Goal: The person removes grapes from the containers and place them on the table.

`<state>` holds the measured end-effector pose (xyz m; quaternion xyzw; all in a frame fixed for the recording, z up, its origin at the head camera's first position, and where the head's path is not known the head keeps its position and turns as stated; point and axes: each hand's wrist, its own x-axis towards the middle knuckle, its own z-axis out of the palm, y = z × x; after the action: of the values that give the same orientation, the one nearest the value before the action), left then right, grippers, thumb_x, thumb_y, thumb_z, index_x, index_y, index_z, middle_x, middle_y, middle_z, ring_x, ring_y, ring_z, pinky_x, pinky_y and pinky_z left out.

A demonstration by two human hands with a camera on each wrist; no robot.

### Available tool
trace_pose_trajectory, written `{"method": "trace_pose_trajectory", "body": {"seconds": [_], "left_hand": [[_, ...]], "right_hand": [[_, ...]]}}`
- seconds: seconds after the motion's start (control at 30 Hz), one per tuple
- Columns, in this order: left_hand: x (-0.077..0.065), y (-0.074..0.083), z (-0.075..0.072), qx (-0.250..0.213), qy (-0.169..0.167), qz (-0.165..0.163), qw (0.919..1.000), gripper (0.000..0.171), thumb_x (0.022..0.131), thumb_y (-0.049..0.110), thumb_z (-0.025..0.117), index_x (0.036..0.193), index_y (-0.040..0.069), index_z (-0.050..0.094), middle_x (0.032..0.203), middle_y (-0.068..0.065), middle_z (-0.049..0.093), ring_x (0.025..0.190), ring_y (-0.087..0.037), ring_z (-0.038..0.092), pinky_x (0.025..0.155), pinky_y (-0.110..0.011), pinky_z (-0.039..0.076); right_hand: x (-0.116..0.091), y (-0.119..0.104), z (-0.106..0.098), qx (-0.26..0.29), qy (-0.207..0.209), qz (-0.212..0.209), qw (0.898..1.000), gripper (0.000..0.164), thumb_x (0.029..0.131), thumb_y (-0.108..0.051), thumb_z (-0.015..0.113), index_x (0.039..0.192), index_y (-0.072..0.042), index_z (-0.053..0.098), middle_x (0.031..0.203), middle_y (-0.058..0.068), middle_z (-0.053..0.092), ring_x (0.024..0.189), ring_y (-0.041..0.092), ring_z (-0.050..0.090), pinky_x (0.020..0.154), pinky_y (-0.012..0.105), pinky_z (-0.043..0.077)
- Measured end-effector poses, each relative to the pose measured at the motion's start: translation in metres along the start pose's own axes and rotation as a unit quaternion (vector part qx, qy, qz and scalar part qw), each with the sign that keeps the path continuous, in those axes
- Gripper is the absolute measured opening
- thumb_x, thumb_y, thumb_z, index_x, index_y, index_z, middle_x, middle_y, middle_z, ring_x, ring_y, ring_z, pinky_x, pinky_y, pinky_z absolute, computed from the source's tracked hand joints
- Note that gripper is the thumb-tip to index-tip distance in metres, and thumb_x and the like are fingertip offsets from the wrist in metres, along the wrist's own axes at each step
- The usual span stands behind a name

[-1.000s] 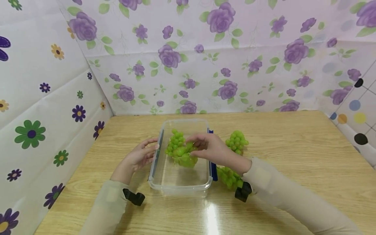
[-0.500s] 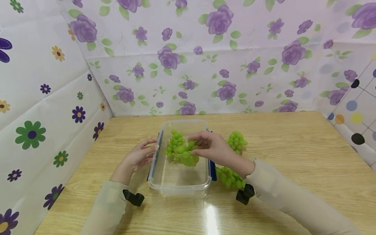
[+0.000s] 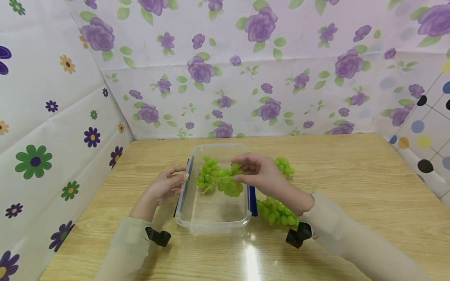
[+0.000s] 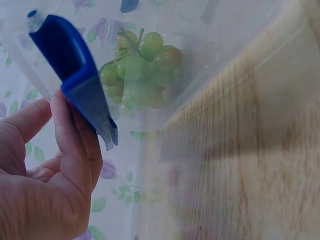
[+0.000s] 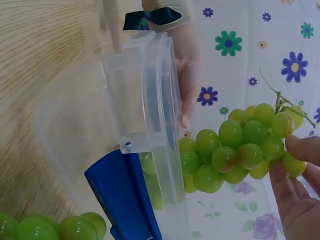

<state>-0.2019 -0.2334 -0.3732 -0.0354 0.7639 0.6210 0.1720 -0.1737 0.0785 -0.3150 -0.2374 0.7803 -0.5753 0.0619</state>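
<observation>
A clear plastic box (image 3: 212, 224) with blue side clips stands on the table. My right hand (image 3: 261, 171) pinches one end of a bunch of green grapes (image 5: 240, 150) between thumb and fingers. In the right wrist view this bunch slants from the hand to the box's opening, stem end near my fingertips. A second green bunch (image 3: 206, 171) is in the box, partly behind the held one. My left hand (image 3: 165, 185) touches the box's left side with fairly straight fingers, thumb at the rim. In the left wrist view those fingers lie along a blue clip (image 4: 82, 82).
Right of the box, two more grape bunches lie on the table, one farther back (image 3: 284, 167) and one nearer (image 3: 277, 212), partly under my right forearm. Flower-patterned sheets (image 3: 228, 78) rise behind and to the left. The wooden table (image 3: 344, 175) extends to the right.
My right hand has drawn a little to the right with the held grapes, whose bunch now stretches out more from the other one. The left hand keeps its place at the box.
</observation>
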Motion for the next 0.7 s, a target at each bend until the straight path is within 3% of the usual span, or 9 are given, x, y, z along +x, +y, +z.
{"method": "trace_pose_trajectory", "body": {"seconds": [0.2,0.7], "left_hand": [[0.000,-0.001,0.000,0.000,0.003,0.000,1.0000,0.059,0.097,0.028,0.057,0.147,0.008,0.032,0.120,-0.005,0.048,0.076,-0.005,0.052,0.066,-0.017,0.050],[0.001,-0.002,0.000,0.002,0.005,0.000,1.0000,0.057,0.097,0.028,0.056,0.146,0.008,0.033,0.110,0.000,0.048,0.079,-0.006,0.052,0.066,-0.017,0.049]], "right_hand": [[-0.004,-0.001,-0.005,0.014,0.017,0.017,1.000,0.039,0.084,-0.006,0.072,0.122,-0.007,0.062,0.117,0.011,0.061,0.098,0.020,0.060,0.080,0.029,0.053],[-0.015,-0.003,-0.021,0.021,0.064,-0.001,0.998,0.041,0.082,-0.003,0.072,0.122,-0.005,0.062,0.115,0.012,0.064,0.092,0.011,0.061,0.078,0.024,0.054]]}}
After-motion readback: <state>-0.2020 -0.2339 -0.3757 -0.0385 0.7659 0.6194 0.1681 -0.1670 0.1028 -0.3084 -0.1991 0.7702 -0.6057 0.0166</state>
